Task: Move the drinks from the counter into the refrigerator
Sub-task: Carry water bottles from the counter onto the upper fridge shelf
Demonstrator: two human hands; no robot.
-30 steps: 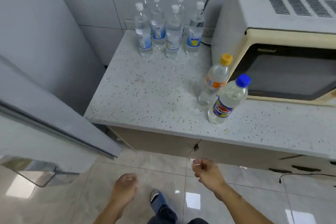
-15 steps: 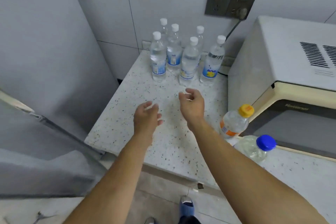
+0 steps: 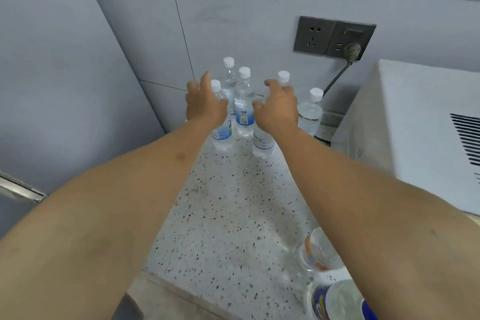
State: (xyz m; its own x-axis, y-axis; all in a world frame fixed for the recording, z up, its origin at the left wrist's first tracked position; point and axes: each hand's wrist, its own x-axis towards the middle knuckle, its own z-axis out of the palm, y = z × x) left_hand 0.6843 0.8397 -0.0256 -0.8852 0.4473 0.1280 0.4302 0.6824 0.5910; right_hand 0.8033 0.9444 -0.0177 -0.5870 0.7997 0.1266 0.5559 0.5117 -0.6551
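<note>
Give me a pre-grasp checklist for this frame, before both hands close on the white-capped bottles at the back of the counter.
1. Left hand open, lined up with the front left bottle: ok.
2. Right hand open, over the front middle bottle: ok.
3. Either grip already closed on a bottle: not ok, fingers spread, contact cannot be told.
4. Target bottles upright on the counter: ok.
5. Neighbours at risk of being knocked: not ok, the bottle between the hands and the right-hand bottle stand close by.
6. Right forearm clear of the two bottles at the near edge: cannot tell, it passes over them.
</note>
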